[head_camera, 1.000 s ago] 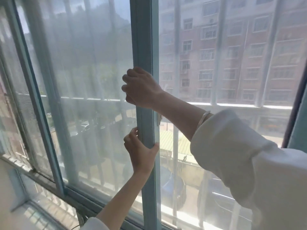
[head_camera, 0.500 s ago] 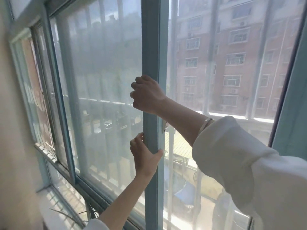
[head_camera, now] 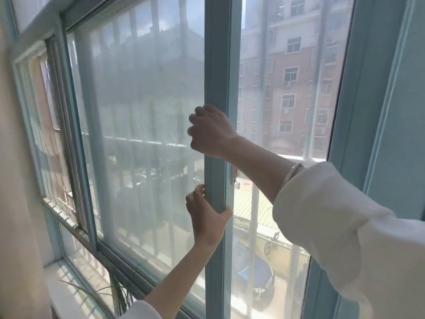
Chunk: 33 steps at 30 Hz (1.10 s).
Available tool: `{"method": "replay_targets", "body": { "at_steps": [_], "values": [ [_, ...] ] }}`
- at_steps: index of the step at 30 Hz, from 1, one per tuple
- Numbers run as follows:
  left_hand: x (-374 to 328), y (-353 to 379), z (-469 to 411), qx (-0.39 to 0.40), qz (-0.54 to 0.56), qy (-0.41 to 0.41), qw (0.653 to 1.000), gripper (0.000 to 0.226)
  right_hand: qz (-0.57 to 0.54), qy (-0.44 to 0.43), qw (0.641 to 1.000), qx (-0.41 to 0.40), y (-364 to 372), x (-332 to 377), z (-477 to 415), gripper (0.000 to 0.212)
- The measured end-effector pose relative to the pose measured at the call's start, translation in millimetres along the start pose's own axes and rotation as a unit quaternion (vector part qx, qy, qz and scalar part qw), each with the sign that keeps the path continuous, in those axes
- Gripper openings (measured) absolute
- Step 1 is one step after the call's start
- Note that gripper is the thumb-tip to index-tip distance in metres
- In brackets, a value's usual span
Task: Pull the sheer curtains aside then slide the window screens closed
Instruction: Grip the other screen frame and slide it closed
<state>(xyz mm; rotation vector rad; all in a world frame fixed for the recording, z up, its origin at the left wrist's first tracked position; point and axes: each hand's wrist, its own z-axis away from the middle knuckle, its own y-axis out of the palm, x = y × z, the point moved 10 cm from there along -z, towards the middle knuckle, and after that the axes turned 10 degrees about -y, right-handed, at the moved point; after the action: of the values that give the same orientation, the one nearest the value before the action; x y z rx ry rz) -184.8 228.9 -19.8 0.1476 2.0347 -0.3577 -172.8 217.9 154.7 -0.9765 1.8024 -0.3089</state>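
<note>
At nine o'clock the frame edge stands just beside the wall; the hazy screen fills the pane from there to the middle. Our left hand, at six o'clock, is clamped on the stile, fingers on its left edge and thumb wrapped over its right face. Our right hand, just above, is curled round the same stile. We should push level with both hands so the panel does not rack in its track (the small latch sits between our wrists). Towards three o'clock the gap up to the jamb looks uncovered, so we judge the screen not yet closed.
</note>
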Motion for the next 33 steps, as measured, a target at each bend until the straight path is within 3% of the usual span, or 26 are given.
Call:
{"method": "replay_targets", "body": {
  "at_steps": [19,26,33],
  "values": [
    [-30,29,55,0.026,0.002,0.013,1.0,0.07,0.013,0.022,1.0,0.009,-19,-18,61,0.027],
    [-32,12,43,0.084,-0.001,0.048,0.995,0.047,0.026,0.038,0.999,0.022,-18,-15,67,0.028],
    [-34,-26,14,0.097,0.007,0.072,0.993,0.041,-0.004,0.083,0.996,0.023,-21,-11,77,0.034]
  ]
}}
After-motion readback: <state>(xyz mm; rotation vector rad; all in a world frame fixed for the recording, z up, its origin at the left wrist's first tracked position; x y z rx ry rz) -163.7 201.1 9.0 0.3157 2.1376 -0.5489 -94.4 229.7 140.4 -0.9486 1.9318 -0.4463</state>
